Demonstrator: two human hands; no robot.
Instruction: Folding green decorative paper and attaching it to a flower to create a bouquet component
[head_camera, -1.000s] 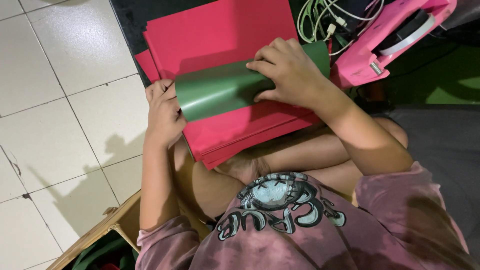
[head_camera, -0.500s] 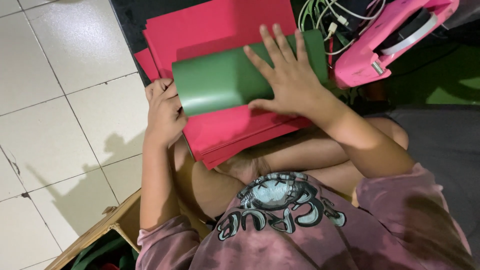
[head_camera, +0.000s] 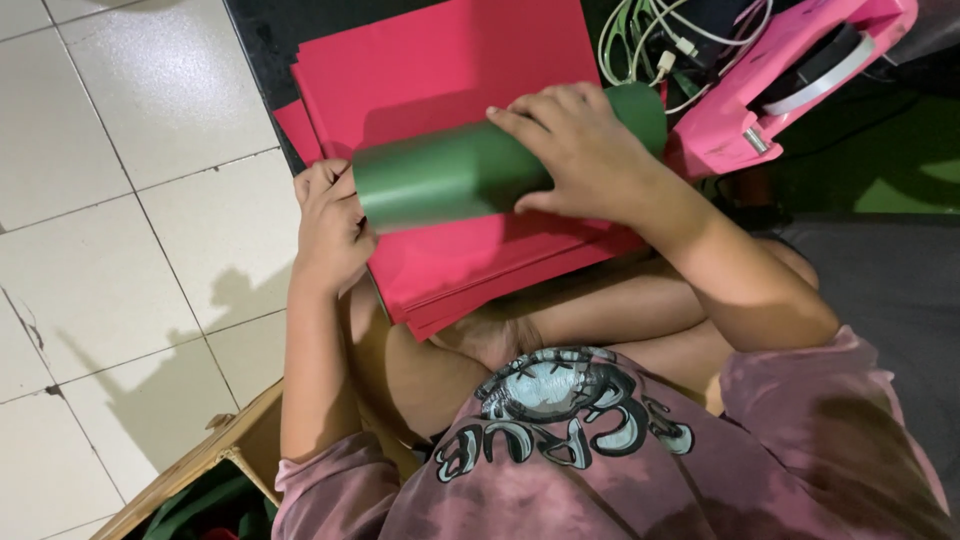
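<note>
Green paper (head_camera: 450, 175), rolled into a tube, lies across the stack of red sheets (head_camera: 450, 70) that rests on the person's lap, reaching from the stack's left edge almost to its right edge. The right hand (head_camera: 585, 150) is laid over the right half of the roll, fingers curved around its top and thumb tucked under the near side, so it is closed loosely on the paper. The left hand (head_camera: 330, 225) sits at the left edge of the stack with its fingers curled against the open left end of the roll; whether it pinches the green sheet or only steadies the end, I cannot tell.

The sheet looks light and thin, stiff enough to hold a curve yet springy, so it would likely uncurl if let go. It seems easy to crease or dent if squeezed hard. Its smooth face may slide on the red sheets below. The soundest hold looks to be a broad, soft wrap around the middle of the tube, with the other hand guarding one end.

Past the stack's far right corner stands a pink tape dispenser (head_camera: 790, 80), with a tangle of pale cables (head_camera: 650, 40) just beside it. White floor tiles (head_camera: 120, 200) lie to the left, and a cardboard box (head_camera: 190, 470) sits by the left elbow.
</note>
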